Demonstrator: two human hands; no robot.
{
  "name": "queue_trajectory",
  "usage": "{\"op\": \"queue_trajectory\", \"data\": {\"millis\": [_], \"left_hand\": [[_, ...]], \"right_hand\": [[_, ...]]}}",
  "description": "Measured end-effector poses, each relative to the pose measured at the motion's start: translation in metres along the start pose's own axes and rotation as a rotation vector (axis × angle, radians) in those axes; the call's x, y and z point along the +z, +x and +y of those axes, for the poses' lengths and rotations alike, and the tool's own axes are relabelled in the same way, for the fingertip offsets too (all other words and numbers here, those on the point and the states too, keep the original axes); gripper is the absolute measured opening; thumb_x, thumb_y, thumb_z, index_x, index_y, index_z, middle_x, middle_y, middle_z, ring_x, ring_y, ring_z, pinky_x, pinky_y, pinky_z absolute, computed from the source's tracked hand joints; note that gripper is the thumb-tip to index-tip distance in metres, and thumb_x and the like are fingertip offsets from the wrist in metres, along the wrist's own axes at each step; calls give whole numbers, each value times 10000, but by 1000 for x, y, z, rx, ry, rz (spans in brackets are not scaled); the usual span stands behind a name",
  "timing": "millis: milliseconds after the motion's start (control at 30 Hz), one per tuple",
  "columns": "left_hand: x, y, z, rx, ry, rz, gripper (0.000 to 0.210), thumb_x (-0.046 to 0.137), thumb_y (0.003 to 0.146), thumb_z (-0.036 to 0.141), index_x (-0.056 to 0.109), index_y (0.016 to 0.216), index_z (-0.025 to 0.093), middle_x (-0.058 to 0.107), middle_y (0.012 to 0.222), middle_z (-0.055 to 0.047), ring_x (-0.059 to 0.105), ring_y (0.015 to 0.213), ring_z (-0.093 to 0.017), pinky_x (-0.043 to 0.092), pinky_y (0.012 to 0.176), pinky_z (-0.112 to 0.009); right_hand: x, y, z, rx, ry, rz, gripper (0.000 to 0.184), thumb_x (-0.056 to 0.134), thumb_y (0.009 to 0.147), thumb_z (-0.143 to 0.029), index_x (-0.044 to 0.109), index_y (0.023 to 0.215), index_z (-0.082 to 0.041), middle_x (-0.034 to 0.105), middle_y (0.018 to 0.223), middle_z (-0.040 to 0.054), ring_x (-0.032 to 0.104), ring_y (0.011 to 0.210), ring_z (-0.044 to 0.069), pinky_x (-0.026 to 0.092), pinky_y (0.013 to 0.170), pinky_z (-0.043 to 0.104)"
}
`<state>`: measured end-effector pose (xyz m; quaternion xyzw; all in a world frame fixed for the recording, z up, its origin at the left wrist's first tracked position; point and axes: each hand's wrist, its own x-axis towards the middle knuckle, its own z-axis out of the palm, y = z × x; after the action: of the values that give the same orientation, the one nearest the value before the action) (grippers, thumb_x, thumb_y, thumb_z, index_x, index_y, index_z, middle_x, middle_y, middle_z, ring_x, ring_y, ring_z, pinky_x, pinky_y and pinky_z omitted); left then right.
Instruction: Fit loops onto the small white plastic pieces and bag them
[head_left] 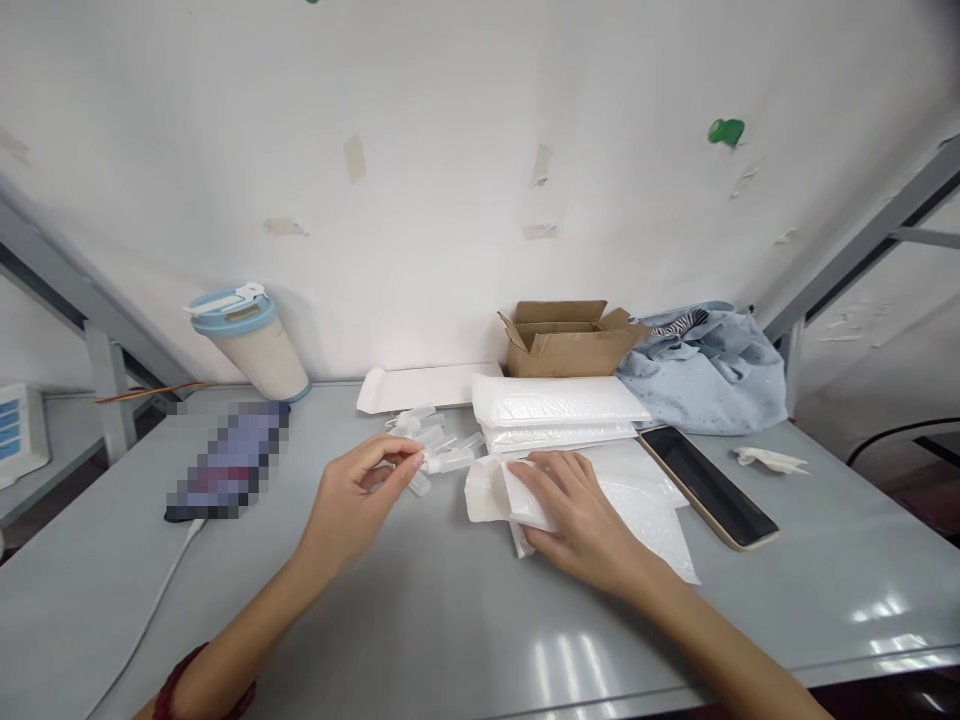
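Observation:
My left hand (356, 495) pinches thumb and forefinger on the end of a small translucent plastic bottle (452, 460). Several similar small bottles (420, 420) lie in a loose pile just beyond those fingers. A white bubble mailer (491, 490), its flap turned open toward the left, is gripped by my right hand (574, 510), with the fingers over its top and the thumb along its near side. Behind and under that hand lie more white bubble mailers (559, 402), some stacked and some flat on the grey table (420, 620).
An open cardboard box (581, 350) and a light blue cloth (705, 375) sit by the wall. A phone (709, 487) and crumpled tissue (772, 460) lie at right. Leftward are a tumbler (259, 350), a blurred device (232, 460) and its white cable (154, 610).

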<state>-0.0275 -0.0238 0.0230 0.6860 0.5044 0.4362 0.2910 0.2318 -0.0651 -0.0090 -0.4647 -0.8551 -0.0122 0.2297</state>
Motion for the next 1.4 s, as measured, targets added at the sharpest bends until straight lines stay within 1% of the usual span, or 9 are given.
{"op": "queue_trajectory", "data": {"millis": [267, 433, 667, 800, 967, 1133, 1233, 1300, 1400], "left_hand": [[-2, -7, 11, 69, 7, -11, 168, 601, 828, 359, 694, 788, 225, 682, 784, -14, 582, 637, -131, 484, 534, -228], [3, -12, 14, 122, 20, -124, 169, 579, 847, 317, 683, 762, 213, 684, 771, -20, 601, 678, -141, 502, 589, -239], [30, -32, 9, 254, -52, -280, 151, 547, 872, 200, 690, 823, 207, 708, 779, -10, 641, 692, -126, 517, 643, -223], [42, -40, 1, 339, -67, -360, 213, 497, 880, 133, 696, 864, 208, 721, 829, -18, 659, 733, -128, 521, 665, -217], [44, -40, 0, 376, -50, -376, 257, 450, 896, 126, 693, 880, 211, 722, 896, -34, 671, 806, -145, 529, 727, -229], [44, -43, 7, 383, 15, -498, 326, 355, 921, 146, 656, 807, 195, 642, 730, -42, 595, 660, -146, 495, 616, -247], [43, -45, 7, 423, 56, -555, 312, 346, 904, 116, 628, 797, 196, 643, 756, -50, 593, 687, -147, 496, 633, -254], [39, -43, 5, 499, 69, -506, 293, 361, 886, 102, 636, 851, 196, 673, 815, -62, 625, 744, -154, 514, 679, -260], [27, -31, -2, 629, 94, -288, 292, 383, 871, 89, 644, 949, 195, 703, 878, -67, 659, 803, -154, 527, 726, -257]], "right_hand": [[1, 0, -1, 3, -6, 6, 527, 556, 775, -162, 452, 1292, -160, 523, 1149, 155, 464, 1079, 293, 403, 889, 475], [-2, 1, -5, -20, 13, -11, 531, 544, 769, -160, 447, 1291, -177, 527, 1137, 142, 470, 1041, 284, 410, 864, 463], [1, 0, -14, -155, 70, 21, 514, 524, 746, -134, 471, 1257, -161, 516, 1094, 128, 458, 983, 258, 385, 853, 441], [2, -1, -15, -199, 66, 38, 493, 509, 767, -137, 472, 1258, -149, 518, 1087, 125, 456, 967, 250, 369, 867, 451], [2, -2, -15, -216, 76, 29, 518, 514, 761, -142, 462, 1276, -158, 518, 1094, 126, 457, 984, 257, 371, 872, 451], [4, -2, -17, -231, 93, 39, 514, 507, 765, -145, 455, 1277, -156, 519, 1089, 128, 462, 974, 253, 372, 867, 451], [5, -2, -18, -247, 91, 33, 510, 501, 786, -170, 443, 1293, -165, 523, 1079, 124, 466, 962, 251, 371, 864, 458], [4, -2, -17, -244, 87, 34, 514, 500, 786, -172, 441, 1297, -165, 522, 1087, 125, 463, 963, 252, 372, 865, 459], [0, -2, -14, -219, 73, 53, 518, 505, 775, -159, 452, 1290, -154, 515, 1110, 133, 458, 984, 260, 376, 861, 454]]}}
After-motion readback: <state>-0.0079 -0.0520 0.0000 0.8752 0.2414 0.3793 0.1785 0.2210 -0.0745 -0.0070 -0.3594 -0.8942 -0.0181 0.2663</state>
